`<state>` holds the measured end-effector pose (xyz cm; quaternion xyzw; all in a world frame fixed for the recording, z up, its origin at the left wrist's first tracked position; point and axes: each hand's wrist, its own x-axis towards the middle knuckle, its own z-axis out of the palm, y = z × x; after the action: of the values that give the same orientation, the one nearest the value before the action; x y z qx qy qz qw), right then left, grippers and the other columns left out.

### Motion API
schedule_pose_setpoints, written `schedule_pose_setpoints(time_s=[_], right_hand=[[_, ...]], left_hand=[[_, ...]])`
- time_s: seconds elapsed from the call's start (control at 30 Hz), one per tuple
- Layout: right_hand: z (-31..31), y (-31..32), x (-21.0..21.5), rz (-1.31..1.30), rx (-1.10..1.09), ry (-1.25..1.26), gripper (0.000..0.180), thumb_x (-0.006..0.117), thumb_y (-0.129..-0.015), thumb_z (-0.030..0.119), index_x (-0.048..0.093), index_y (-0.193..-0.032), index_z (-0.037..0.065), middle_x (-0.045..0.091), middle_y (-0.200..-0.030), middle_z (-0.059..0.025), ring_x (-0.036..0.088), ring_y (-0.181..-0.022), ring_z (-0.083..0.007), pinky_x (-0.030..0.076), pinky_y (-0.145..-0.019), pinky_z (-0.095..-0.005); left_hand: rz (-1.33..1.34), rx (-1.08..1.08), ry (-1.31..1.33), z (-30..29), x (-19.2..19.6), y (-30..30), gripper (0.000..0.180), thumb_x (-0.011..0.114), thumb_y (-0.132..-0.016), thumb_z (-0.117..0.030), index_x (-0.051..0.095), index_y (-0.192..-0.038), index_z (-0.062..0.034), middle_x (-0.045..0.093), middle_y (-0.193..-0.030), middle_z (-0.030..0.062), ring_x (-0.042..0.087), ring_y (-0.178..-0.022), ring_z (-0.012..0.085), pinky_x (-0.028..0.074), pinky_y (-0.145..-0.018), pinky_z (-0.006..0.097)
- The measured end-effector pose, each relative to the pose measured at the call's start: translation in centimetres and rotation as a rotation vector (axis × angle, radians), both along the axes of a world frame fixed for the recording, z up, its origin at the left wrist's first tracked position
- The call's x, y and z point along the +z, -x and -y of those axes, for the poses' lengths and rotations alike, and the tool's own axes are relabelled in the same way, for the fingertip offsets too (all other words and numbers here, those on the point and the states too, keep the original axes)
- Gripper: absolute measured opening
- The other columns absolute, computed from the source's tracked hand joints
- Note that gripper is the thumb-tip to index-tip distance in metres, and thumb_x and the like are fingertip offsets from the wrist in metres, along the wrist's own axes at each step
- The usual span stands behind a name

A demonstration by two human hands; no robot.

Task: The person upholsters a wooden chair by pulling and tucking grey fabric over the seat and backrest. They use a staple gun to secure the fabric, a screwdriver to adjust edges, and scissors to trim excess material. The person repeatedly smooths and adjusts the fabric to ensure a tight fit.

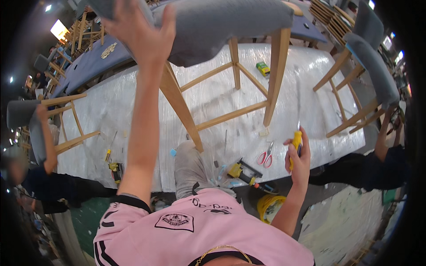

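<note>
A grey upholstered chair (226, 26) with pale wooden legs stands tilted on the plastic-covered table (111, 93), one leg coming down beside my knee. My left hand (144, 37) reaches up with its fingers spread at the grey upholstery, seemingly resting on it; its upper fingers run off the picture's edge. To the right of the chair, my right hand (299, 159) is wrapped round the yellow handle of a screwdriver (296, 141), whose long thin metal shaft points away from me. Red-handled scissors (265, 158) lie to the left of that hand.
Nail or staple guns (242, 172) lie along the near edge, another (116, 172) farther left. Beyond are a green-yellow box (262, 68) and a thin yellow-handled tool (108, 154). A yellow bucket (270, 208) stands below. Co-workers handle chairs (375, 66) at both sides.
</note>
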<state>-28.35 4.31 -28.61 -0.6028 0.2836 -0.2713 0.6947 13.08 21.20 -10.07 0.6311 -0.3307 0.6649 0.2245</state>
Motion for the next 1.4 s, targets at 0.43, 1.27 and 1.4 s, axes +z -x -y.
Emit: schedule_pose_setpoints(time_s=[0.43,1.27,1.4], right_hand=[[3.2,-9.5,7.8,-0.129,0.204,0.323,0.055,0.076,-0.096,0.024,0.059,-0.143,0.001,0.071,-0.096,0.0004,0.051,-0.061,-0.0016,0.043,-0.053,-0.0203],[2.9,-13.2,8.1,-0.046,0.249,0.465,0.048,0.073,-0.099,0.024,0.062,-0.137,-0.002,0.068,-0.1,-0.0054,0.056,-0.074,-0.0053,0.046,-0.064,-0.0218],[3.7,-13.0,8.2,-0.098,0.195,0.441,0.047,0.073,-0.099,0.023,0.062,-0.137,-0.003,0.069,-0.104,-0.0069,0.059,-0.08,-0.0072,0.049,-0.069,-0.0228]], left_hand=[[-1.489,-0.703,-0.865,12.2,6.0,-10.5,0.071,0.042,-0.108,-0.056,0.053,-0.147,0.0031,0.055,-0.149,0.0191,0.051,-0.138,0.027,0.033,-0.119,0.035],[-1.344,-0.523,-0.716,8.4,7.4,-11.6,0.071,0.048,-0.105,-0.059,0.059,-0.144,0.0002,0.06,-0.144,0.0149,0.055,-0.133,0.0218,0.038,-0.114,0.032],[-1.361,-0.597,-0.756,11.9,5.7,-12.3,0.071,0.049,-0.105,-0.059,0.059,-0.144,0.0,0.06,-0.144,0.0146,0.055,-0.132,0.0215,0.039,-0.113,0.032]])
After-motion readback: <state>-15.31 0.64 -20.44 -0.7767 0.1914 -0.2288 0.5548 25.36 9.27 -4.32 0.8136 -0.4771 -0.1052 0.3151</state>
